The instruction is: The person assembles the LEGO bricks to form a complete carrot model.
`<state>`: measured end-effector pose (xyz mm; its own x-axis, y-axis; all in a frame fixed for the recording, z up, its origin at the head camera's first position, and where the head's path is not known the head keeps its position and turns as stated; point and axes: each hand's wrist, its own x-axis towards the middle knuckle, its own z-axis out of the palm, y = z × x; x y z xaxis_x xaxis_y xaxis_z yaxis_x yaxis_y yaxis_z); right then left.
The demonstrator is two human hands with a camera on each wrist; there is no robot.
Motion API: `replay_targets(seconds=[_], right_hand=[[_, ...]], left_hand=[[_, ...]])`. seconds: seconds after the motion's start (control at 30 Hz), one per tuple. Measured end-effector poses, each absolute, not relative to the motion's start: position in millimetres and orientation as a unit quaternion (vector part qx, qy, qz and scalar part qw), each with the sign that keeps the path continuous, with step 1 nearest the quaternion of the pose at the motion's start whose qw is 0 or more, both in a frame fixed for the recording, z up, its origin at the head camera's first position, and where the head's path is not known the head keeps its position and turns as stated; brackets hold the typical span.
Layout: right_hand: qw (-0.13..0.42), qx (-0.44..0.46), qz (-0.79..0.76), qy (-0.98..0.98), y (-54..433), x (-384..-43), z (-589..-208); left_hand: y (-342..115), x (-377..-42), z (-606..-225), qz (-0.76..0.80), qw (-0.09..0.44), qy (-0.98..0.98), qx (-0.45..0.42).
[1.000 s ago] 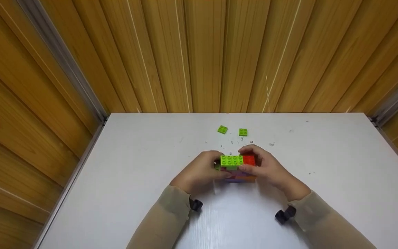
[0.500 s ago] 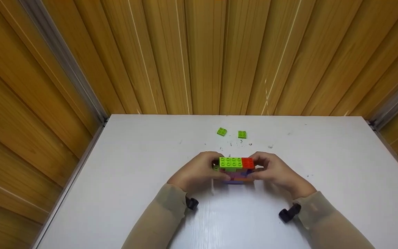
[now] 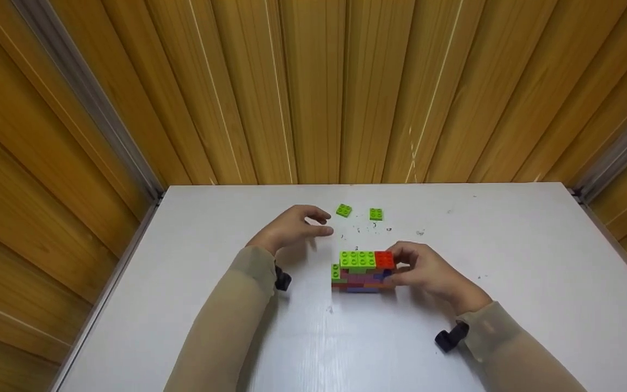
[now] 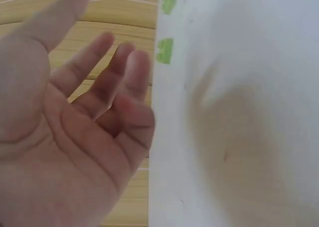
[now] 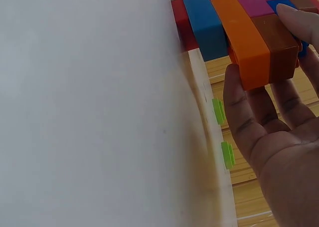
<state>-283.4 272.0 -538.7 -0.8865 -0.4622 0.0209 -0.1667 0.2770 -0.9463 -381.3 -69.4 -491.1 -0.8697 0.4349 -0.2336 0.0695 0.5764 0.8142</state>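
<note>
A stack of coloured building bricks (image 3: pixel 361 277) stands on the white table, with bright green and red bricks along its top. My right hand (image 3: pixel 428 272) grips the stack's right end, thumb on the near side and fingers behind. In the right wrist view, an orange brick (image 5: pixel 244 42), a blue brick (image 5: pixel 203 22) and a brown brick (image 5: pixel 279 47) show close to those fingers. My left hand (image 3: pixel 294 227) is off the stack, holding nothing, its fingers loosely bent toward a small green brick (image 3: pixel 344 210). A second small green brick (image 3: pixel 376 214) lies to the right of that one.
The white table (image 3: pixel 215 228) ends at the back against a wood-panelled wall (image 3: pixel 313 98). Small dark specks lie between the loose bricks and the stack. Similar panels rise at the left and right sides.
My left hand has let go of the stack's left end and moved up and left, near the loose green bricks. My right hand has slid to the stack's right end, uncovering the red brick.
</note>
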Motion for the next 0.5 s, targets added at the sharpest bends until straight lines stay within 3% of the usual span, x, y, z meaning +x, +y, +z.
replay_targets(seconds=[0.3,0.5], right_hand=[[0.122,-0.213,-0.561,0.791,273.2,-281.2,-541.6],[0.118,-0.211,-0.566,0.788,270.0,-282.2,-538.8]], left_hand=[[-31.1,-411.4,-505.1,0.413,0.185,0.890,0.055],[-6.4,-423.1,-509.7,0.341,0.134,0.926,0.095]])
